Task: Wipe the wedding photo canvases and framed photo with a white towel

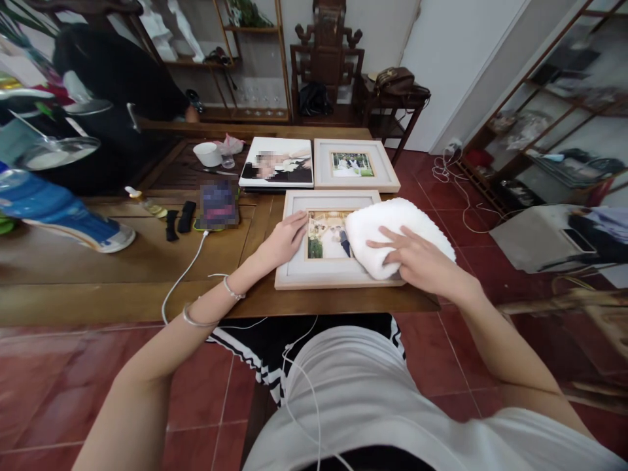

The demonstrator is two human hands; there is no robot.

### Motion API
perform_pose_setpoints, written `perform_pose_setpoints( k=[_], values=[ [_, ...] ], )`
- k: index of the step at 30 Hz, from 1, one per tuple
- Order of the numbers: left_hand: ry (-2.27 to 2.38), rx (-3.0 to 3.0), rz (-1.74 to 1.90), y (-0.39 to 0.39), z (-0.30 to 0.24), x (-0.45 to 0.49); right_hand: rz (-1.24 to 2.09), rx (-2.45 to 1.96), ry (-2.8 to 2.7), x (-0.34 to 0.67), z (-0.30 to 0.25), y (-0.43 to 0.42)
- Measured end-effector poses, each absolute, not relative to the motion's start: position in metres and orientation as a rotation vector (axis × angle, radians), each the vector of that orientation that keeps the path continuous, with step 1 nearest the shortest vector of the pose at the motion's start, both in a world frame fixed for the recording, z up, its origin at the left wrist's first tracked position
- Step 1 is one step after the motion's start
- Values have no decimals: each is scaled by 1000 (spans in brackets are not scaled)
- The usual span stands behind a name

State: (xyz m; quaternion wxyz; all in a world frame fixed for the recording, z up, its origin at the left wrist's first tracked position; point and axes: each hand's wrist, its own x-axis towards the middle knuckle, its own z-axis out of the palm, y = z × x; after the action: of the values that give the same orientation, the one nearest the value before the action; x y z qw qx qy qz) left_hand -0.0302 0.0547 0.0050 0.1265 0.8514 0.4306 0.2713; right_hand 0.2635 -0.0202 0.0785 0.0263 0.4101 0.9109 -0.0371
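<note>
A pale wooden picture frame (294, 275) with a photo lies flat at the near edge of the wooden table (122, 261). My left hand (284, 241) rests flat on the frame's left side, fingers stretched toward the photo. My right hand (417, 258) presses flat, fingers spread, on a folded white cloth (387, 226) that covers the frame's right half.
Behind it lie a second framed photo (354, 165) and a frameless print (277, 162). A phone (218, 206) with a white cable, two black clips (179, 219), a white cup (208, 154) and a small bottle (147, 204) sit on the left. Red tiled floor surrounds the table; shelves stand on the right.
</note>
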Motion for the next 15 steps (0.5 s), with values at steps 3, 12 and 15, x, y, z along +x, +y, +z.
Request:
perform_pose_setpoints(
  k=[3,12,15],
  values=[
    [1241,2486,791,56,4,-31,-43,1383,2831,266,69,4],
    [1310,2454,810,55,2,-29,186,1541,2799,251,52,77],
    [1322,2432,826,54,2,-27,159,1466,2797,252,56,62]
  ],
)
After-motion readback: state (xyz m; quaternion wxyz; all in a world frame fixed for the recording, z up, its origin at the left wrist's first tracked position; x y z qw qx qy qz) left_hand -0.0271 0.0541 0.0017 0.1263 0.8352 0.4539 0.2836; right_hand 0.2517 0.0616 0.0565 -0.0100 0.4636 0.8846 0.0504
